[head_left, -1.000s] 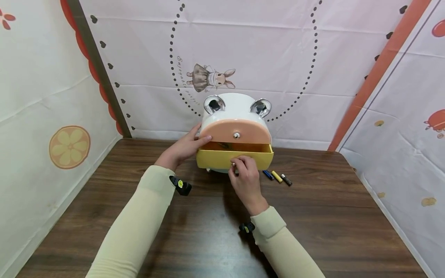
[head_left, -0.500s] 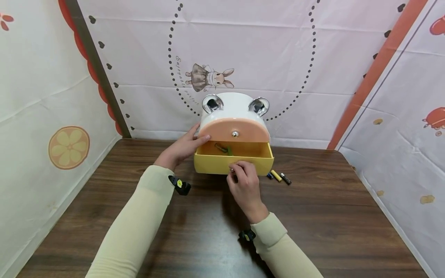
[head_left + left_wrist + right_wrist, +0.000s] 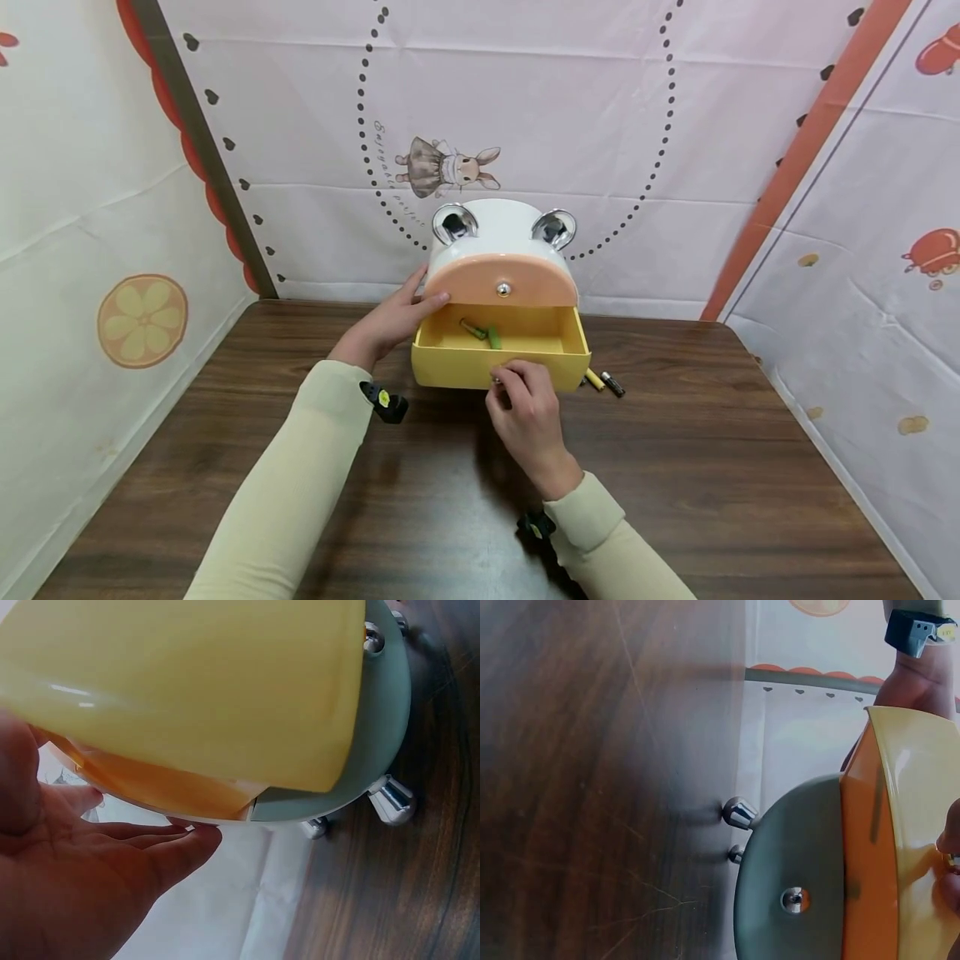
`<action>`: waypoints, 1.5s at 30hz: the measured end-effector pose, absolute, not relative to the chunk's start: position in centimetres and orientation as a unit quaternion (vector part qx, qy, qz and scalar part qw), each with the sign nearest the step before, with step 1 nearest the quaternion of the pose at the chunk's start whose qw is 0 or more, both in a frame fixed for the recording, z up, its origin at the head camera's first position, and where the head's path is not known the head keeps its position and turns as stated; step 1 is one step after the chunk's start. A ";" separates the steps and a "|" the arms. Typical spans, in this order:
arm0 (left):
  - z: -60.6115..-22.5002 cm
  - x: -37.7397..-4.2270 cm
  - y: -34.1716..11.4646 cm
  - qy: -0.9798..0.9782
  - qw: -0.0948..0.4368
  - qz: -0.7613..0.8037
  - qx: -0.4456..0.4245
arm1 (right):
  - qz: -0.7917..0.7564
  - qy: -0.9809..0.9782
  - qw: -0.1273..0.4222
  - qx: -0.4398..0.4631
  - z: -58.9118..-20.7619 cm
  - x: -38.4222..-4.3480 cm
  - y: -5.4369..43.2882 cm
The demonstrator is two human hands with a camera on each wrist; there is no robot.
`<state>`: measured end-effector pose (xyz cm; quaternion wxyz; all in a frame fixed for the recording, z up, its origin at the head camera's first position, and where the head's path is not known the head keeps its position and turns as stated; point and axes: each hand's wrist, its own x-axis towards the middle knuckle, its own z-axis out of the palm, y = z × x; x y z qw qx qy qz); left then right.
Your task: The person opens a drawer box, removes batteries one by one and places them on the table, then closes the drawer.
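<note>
A small rounded chest of drawers [image 3: 498, 225] with a white top and silver ears stands near the back wall. Its yellow middle drawer [image 3: 453, 368] is pulled well out, and two green batteries [image 3: 473, 328] lie inside. My right hand [image 3: 531, 421] pinches the silver knob [image 3: 954, 860] on that drawer's front. On the chest's left side rests my left hand [image 3: 386, 323], fingers straight along the wall and thumb at the edge of the peach upper drawer [image 3: 465, 283]. The green bottom drawer [image 3: 799, 847], seen in the right wrist view, is closed.
Right of the chest lie a yellow battery [image 3: 595, 380] and a black battery [image 3: 612, 384]; a blue one is mostly hidden behind the drawer. Short silver feet [image 3: 391, 801] hold the chest above the wooden table [image 3: 420, 508]. Printed cloth walls [image 3: 570, 125] enclose the back and sides.
My right hand has drawn the yellow drawer farther out toward me, bringing the green batteries inside into full view. My left hand has stayed against the chest.
</note>
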<state>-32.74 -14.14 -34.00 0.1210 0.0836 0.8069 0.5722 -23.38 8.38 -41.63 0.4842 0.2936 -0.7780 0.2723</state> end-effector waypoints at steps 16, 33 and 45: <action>-35.6 -32.7 -14.6 0.779 0.128 0.606 0.093 | 0.274 -0.781 0.474 0.300 -41.8 -23.0 8.4; -35.3 -32.4 -13.7 0.791 0.105 0.597 0.085 | 0.268 -0.810 0.424 0.305 -39.8 -22.2 9.1; -33.5 -31.4 -13.1 0.794 0.129 0.590 0.074 | 0.277 -0.805 0.425 0.309 -38.1 -22.0 9.7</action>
